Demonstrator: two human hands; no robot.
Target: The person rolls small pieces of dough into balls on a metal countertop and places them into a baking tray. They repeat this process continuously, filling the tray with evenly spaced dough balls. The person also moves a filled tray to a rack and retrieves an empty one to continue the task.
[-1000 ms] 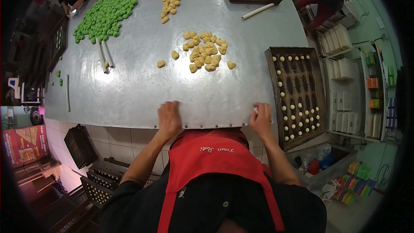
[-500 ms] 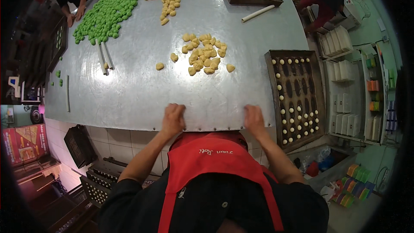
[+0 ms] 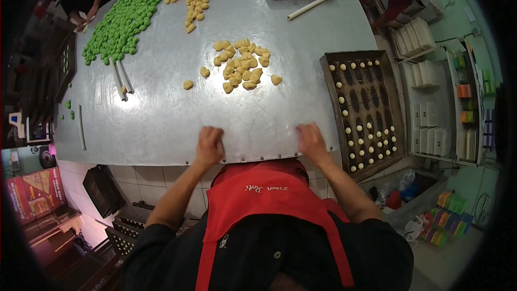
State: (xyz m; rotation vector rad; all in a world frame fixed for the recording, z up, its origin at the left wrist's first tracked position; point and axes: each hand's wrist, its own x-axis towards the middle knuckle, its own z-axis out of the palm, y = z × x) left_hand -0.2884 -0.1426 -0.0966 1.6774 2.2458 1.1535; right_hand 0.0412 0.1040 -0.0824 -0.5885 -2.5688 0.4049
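Across the middle of the frame, a broad silvery metal worktop [image 3: 153, 124], scuffed, with bright glare [image 3: 129, 99] pooled toward the left. At right, a pale green wall [image 3: 456, 24] and an open shelved cabinet [image 3: 441, 83]. Below the front edge, light square floor tiles [image 3: 153, 175]. At lower left, a red poster [image 3: 37, 194] and pinkish light [image 3: 91, 227]; far left, deep shadow.

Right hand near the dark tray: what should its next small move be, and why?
I'd probably turn the right hand slightly palm-up: its curled fingers hide whether it holds dough, and the nearby tray shows bare hollows as well as pale balls.
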